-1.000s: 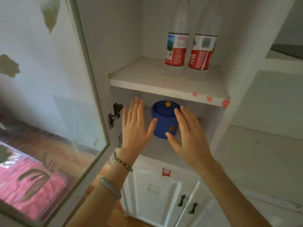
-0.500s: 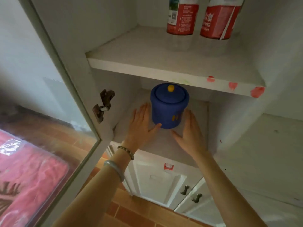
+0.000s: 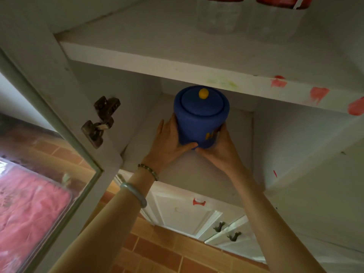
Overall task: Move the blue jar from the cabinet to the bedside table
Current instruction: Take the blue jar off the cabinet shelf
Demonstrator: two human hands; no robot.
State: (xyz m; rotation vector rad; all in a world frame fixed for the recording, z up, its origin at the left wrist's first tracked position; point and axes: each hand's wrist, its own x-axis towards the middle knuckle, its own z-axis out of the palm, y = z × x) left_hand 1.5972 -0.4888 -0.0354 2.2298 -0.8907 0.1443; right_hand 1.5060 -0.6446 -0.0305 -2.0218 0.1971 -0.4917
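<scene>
Upper shelf [image 3: 177, 69] close over blue jar [image 3: 199, 123], open front clear, glass door [image 3: 49, 134] left.

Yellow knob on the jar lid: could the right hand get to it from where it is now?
Probably yes. The yellow knob sits uncovered on top of the blue jar, just below the upper shelf's front edge, with nothing on it. But the right hand is cupping the jar's lower side with the left hand, so it must let go first.

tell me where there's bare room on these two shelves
Lower shelf: bare in front of the blue jar, between the two forearms, and beside it toward the right wall. Upper shelf: bare across its left and front. Crowded: the upper shelf's back right, where two bottles stand, and around the jar, gripped by the left hand and right hand.
</scene>
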